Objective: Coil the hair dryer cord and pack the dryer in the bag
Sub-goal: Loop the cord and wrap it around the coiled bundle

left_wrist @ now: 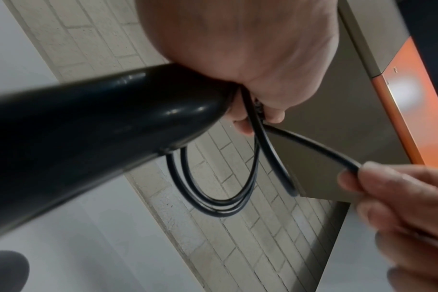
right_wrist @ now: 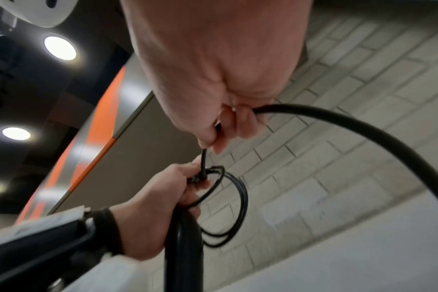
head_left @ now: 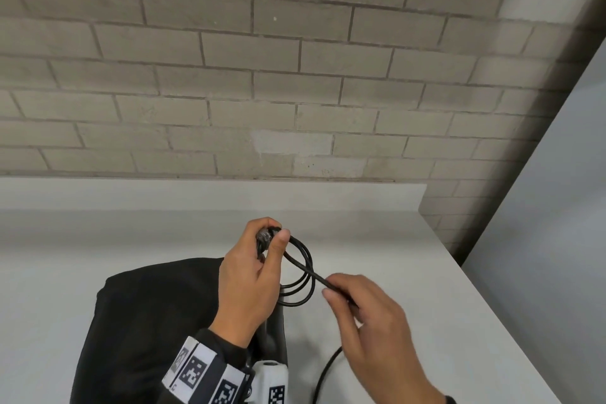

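Note:
My left hand (head_left: 273,238) grips the end of the black hair dryer handle (left_wrist: 88,128) together with several loops of its black cord (head_left: 305,275). The loops hang to the right of that hand, above the table. My right hand (head_left: 331,289) pinches the free run of cord (right_wrist: 363,134) just beside the loops, and the rest trails down over the table (head_left: 324,374). The black bag (head_left: 147,321) lies on the table under my left forearm. Most of the dryer's body is hidden by my left hand and arm.
The white table (head_left: 410,256) ends at a right edge close to my right hand. A grey brick wall (head_left: 295,92) stands behind the table. A pale panel (head_left: 557,207) rises at the right.

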